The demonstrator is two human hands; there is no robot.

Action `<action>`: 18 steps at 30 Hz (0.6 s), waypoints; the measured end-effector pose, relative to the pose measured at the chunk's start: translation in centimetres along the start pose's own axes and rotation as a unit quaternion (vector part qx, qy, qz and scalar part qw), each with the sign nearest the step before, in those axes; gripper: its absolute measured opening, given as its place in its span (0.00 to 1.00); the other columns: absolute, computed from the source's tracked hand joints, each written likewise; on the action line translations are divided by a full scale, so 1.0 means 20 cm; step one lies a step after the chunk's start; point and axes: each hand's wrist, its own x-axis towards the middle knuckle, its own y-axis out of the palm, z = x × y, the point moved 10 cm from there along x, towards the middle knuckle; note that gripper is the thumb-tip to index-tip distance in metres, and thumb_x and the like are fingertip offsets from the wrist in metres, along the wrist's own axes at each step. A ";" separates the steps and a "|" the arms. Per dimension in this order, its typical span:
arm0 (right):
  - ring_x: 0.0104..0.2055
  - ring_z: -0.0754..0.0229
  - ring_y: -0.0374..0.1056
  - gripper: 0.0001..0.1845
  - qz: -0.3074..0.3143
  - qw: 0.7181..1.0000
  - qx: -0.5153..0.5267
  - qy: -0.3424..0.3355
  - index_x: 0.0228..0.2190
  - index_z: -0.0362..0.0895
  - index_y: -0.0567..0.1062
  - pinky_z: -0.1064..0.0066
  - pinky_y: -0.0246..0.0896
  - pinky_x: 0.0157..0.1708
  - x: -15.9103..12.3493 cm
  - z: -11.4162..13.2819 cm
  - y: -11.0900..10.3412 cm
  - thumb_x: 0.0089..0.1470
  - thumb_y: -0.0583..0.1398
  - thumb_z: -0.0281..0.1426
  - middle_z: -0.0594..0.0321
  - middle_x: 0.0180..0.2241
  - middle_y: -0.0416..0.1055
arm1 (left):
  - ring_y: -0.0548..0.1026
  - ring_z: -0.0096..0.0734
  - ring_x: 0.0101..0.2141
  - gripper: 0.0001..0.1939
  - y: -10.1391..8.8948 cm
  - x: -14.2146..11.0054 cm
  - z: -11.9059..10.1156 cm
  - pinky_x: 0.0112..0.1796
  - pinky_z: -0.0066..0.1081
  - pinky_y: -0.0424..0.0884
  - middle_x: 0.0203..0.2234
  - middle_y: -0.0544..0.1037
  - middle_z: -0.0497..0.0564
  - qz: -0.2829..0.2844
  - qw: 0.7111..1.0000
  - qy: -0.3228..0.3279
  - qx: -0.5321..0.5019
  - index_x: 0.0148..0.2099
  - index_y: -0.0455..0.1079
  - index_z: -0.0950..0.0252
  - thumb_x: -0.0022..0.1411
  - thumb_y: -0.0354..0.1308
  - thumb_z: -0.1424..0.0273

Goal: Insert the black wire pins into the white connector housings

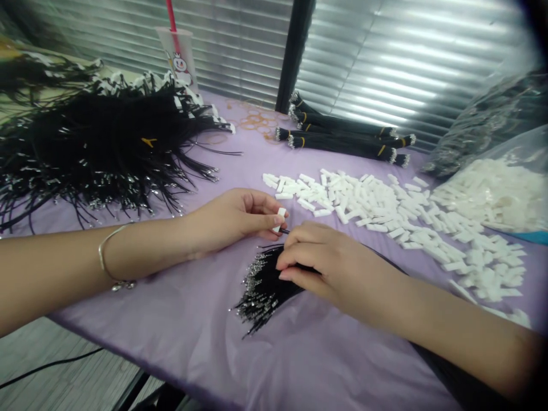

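Observation:
My left hand (pixel 244 220) pinches a small white plastic connector housing (pixel 280 214) between thumb and fingers. A thin black wire (pixel 284 231) runs from the lower end of that housing to my right hand (pixel 321 257), whose fingers are closed on it. Whether the wire's tip is inside the housing or only against it, I cannot tell. Right under my right hand lies a bundle of black wires (pixel 274 285), their silver metal terminals fanned out to the left. The rest of the bundle passes beneath my right forearm.
Loose white housings (pixel 363 197) spread behind my hands, beside a clear bag (pixel 500 188) of more. Wires with white ends form a large heap (pixel 107 131) at left. Banded wire bundles (pixel 342 137), rubber bands (pixel 254 120) and a cup with a straw (pixel 180 60) stand or lie near the blinds.

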 end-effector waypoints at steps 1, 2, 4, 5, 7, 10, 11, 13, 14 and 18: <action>0.36 0.62 0.62 0.06 0.010 1.000 0.004 0.008 0.30 0.40 0.75 0.69 0.57 0.39 0.00 -0.01 0.01 0.55 0.57 0.26 0.61 0.32 0.67 | 0.74 0.19 0.30 0.02 0.00 0.00 0.00 0.37 0.21 0.70 0.28 0.76 0.45 -0.002 1.000 -0.002 0.003 0.35 0.71 0.68 0.56 0.58 0.77; 0.36 0.62 0.62 0.06 0.017 1.000 0.012 0.016 0.31 0.41 0.74 0.69 0.57 0.39 0.00 -0.01 0.02 0.55 0.57 0.26 0.61 0.32 0.67 | 0.73 0.19 0.29 0.02 0.00 0.00 -0.01 0.36 0.20 0.70 0.28 0.76 0.45 -0.005 1.000 -0.003 0.005 0.34 0.71 0.68 0.56 0.58 0.77; 0.37 0.64 0.62 0.04 0.019 0.998 0.045 0.035 0.30 0.40 0.73 0.70 0.57 0.40 0.00 -0.03 0.02 0.54 0.57 0.25 0.62 0.32 0.67 | 0.73 0.19 0.28 0.02 0.01 -0.01 -0.01 0.34 0.20 0.69 0.27 0.76 0.45 -0.005 1.000 -0.006 0.011 0.34 0.71 0.68 0.56 0.58 0.77; 0.37 0.65 0.62 0.03 0.016 0.997 0.067 0.044 0.30 0.40 0.72 0.71 0.57 0.40 0.00 -0.04 0.02 0.54 0.57 0.25 0.63 0.32 0.66 | 0.73 0.18 0.28 0.02 0.01 -0.01 -0.01 0.33 0.19 0.69 0.26 0.75 0.44 -0.002 1.000 -0.007 0.016 0.33 0.71 0.68 0.56 0.58 0.77; 0.37 0.67 0.61 0.03 0.000 0.992 0.111 0.064 0.29 0.41 0.69 0.74 0.56 0.40 0.00 -0.06 0.01 0.54 0.56 0.24 0.65 0.33 0.65 | 0.72 0.18 0.27 0.02 0.02 -0.01 -0.02 0.32 0.18 0.68 0.26 0.75 0.44 0.005 1.000 -0.005 0.029 0.33 0.71 0.68 0.56 0.57 0.78; 0.34 0.69 0.60 0.03 -0.026 0.980 0.160 0.115 0.30 0.42 0.67 0.76 0.56 0.35 -0.02 -0.11 0.00 0.55 0.54 0.25 0.67 0.32 0.66 | 0.72 0.18 0.27 0.02 0.02 -0.01 -0.02 0.33 0.19 0.68 0.26 0.75 0.45 0.012 0.999 -0.002 0.043 0.35 0.70 0.69 0.57 0.57 0.77; 0.32 0.69 0.60 0.04 -0.034 0.974 0.176 0.136 0.30 0.43 0.66 0.76 0.56 0.32 -0.03 -0.13 -0.01 0.56 0.53 0.26 0.67 0.31 0.66 | 0.72 0.19 0.28 0.03 0.02 -0.01 -0.02 0.34 0.20 0.68 0.27 0.76 0.46 0.013 0.999 -0.003 0.046 0.35 0.70 0.69 0.56 0.57 0.76; 0.30 0.69 0.60 0.03 -0.057 0.959 0.221 0.167 0.31 0.44 0.67 0.76 0.55 0.28 -0.04 -0.18 -0.01 0.56 0.53 0.28 0.68 0.29 0.66 | 0.74 0.21 0.29 0.03 0.01 -0.01 -0.01 0.35 0.22 0.69 0.28 0.77 0.47 0.015 0.999 -0.004 0.045 0.35 0.70 0.68 0.56 0.58 0.75; 0.30 0.69 0.61 0.03 -0.070 0.951 0.247 0.174 0.33 0.44 0.68 0.76 0.54 0.27 -0.05 -0.19 -0.01 0.56 0.54 0.28 0.69 0.30 0.67 | 0.74 0.22 0.30 0.04 0.01 -0.01 -0.01 0.35 0.22 0.69 0.28 0.77 0.47 0.016 0.999 -0.005 0.044 0.36 0.70 0.68 0.55 0.59 0.75; 0.30 0.68 0.61 0.04 -0.087 0.938 0.296 0.159 0.32 0.44 0.71 0.76 0.55 0.28 -0.05 -0.19 -0.02 0.53 0.56 0.28 0.68 0.29 0.67 | 0.74 0.22 0.31 0.04 0.00 -0.01 0.00 0.36 0.22 0.69 0.29 0.77 0.47 0.003 0.999 -0.009 0.051 0.36 0.70 0.67 0.55 0.59 0.75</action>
